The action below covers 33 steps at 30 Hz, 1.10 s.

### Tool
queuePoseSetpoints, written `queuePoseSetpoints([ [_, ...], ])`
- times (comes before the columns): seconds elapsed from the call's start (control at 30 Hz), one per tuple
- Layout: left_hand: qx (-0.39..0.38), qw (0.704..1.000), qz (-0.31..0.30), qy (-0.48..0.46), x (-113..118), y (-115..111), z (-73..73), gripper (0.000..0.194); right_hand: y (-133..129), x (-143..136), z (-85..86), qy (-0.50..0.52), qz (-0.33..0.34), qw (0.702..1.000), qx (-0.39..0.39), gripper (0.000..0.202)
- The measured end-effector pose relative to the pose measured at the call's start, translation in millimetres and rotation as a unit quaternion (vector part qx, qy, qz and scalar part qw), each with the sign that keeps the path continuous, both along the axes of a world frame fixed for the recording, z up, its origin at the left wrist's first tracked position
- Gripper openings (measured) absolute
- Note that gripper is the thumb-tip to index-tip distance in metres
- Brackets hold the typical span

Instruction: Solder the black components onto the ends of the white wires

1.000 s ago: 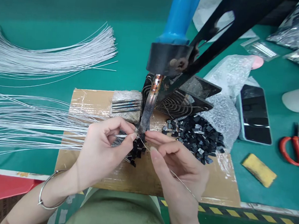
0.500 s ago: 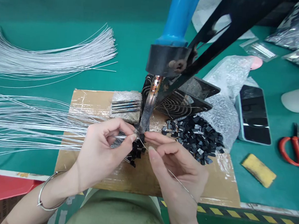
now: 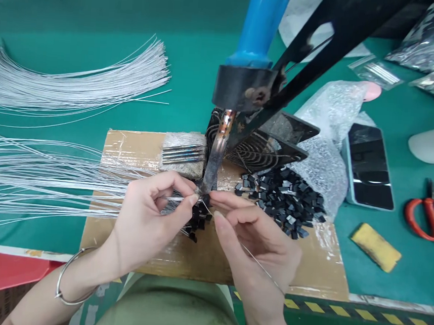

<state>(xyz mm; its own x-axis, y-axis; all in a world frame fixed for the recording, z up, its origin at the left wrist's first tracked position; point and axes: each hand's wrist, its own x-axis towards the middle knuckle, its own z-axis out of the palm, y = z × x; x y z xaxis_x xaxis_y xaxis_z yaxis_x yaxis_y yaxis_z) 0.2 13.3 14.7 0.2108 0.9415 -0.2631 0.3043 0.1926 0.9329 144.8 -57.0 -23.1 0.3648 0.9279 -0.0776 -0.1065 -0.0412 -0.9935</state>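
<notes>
My left hand (image 3: 153,217) pinches the end of a thin wire just under the tip of the soldering iron (image 3: 215,157). Between the thumb and fingers of my right hand (image 3: 261,245) is a fine solder strand (image 3: 263,269), which runs up to the iron tip. My right fingertips also touch a small black piece (image 3: 206,200) at the tip. Below the fingertips lie several black parts (image 3: 198,219) at wire ends. A bundle of pale wires (image 3: 52,180) stretches left from my left hand. The exact joint is partly hidden by fingers.
Cardboard (image 3: 129,146) lies under the hands. A pad with metal rods (image 3: 182,155), a black fan (image 3: 255,145) and a heap of black pieces (image 3: 288,199) surround the iron. Rightward are a phone (image 3: 371,166), a yellow sponge (image 3: 376,247) and red-handled pliers (image 3: 430,217). More wires (image 3: 77,83) lie upper left.
My right thumb has shifted very slightly left and up along the solder strand. My left hand and the iron look the same.
</notes>
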Motion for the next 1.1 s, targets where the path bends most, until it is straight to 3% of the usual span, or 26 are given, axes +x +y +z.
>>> queuePoseSetpoints([
  [0.37,-0.003,1.0,0.0,0.01,0.6,2.1,-4.4,0.009,0.0,-0.1,-0.8,-0.019,-0.001,1.0,-0.006,0.02],
  [1.1,0.008,1.0,-0.01,0.011,1.5,-0.4,0.3,0.01,-0.6,0.8,-4.6,-0.046,0.002,0.998,0.03,0.019],
])
